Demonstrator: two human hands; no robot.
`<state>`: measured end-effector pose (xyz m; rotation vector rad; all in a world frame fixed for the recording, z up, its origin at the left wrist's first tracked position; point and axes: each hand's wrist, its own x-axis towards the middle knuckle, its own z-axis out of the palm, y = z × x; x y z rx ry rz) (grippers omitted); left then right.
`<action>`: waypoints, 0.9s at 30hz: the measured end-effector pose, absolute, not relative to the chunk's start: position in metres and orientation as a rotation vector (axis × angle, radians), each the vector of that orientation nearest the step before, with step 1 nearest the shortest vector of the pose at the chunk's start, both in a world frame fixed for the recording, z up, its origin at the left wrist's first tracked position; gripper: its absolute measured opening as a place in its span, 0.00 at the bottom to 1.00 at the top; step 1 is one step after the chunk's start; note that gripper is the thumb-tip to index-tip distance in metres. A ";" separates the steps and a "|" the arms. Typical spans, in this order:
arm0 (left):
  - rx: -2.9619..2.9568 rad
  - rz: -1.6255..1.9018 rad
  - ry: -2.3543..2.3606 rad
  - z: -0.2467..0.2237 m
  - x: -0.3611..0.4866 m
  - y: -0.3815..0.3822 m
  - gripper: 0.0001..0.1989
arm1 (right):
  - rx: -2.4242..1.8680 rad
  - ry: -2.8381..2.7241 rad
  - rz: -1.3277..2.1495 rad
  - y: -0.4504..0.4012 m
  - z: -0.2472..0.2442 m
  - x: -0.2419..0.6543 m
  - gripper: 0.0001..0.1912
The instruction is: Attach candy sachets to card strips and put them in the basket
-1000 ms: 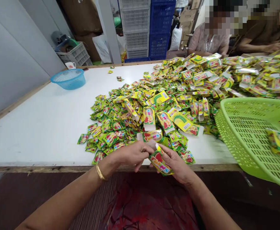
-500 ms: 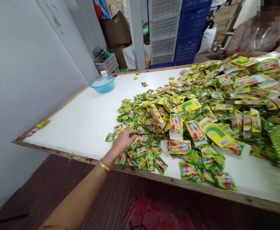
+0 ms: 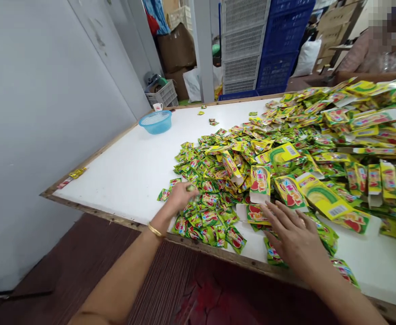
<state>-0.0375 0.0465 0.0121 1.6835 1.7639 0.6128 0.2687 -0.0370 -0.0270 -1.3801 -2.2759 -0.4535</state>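
Green candy packets (image 3: 211,216) and small yellow-green boxes (image 3: 260,179) lie heaped across the white table (image 3: 117,180). My left hand (image 3: 181,197), with a gold bangle at the wrist, is at the left edge of the heap. Its fingers are pinched on a green packet, partly blurred. Over the near packets and beside a lying box (image 3: 255,214), my right hand (image 3: 294,234) is spread palm down. Its fingertips reach that box's right end. Nothing shows gripped in it.
A blue basket (image 3: 155,123) stands at the table's far left. A yellow strip (image 3: 72,177) lies by the left corner. Stacked crates (image 3: 243,45) stand behind the table. A person (image 3: 384,54) sits at the far right.
My right hand has come into view over the near packets. The green basket at the right edge is out of view. My left hand now has a packet at its fingertips.
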 end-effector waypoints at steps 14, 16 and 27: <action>1.693 0.376 2.032 0.000 -0.085 0.080 0.14 | -1.590 -2.301 -0.215 -0.038 -0.023 0.247 0.31; 1.677 0.337 2.072 0.004 -0.087 0.075 0.09 | -1.602 -2.268 -0.111 -0.045 -0.024 0.247 0.33; 1.440 1.071 1.727 0.042 -0.042 0.048 0.09 | -1.542 -2.187 -0.073 -0.063 -0.027 0.235 0.30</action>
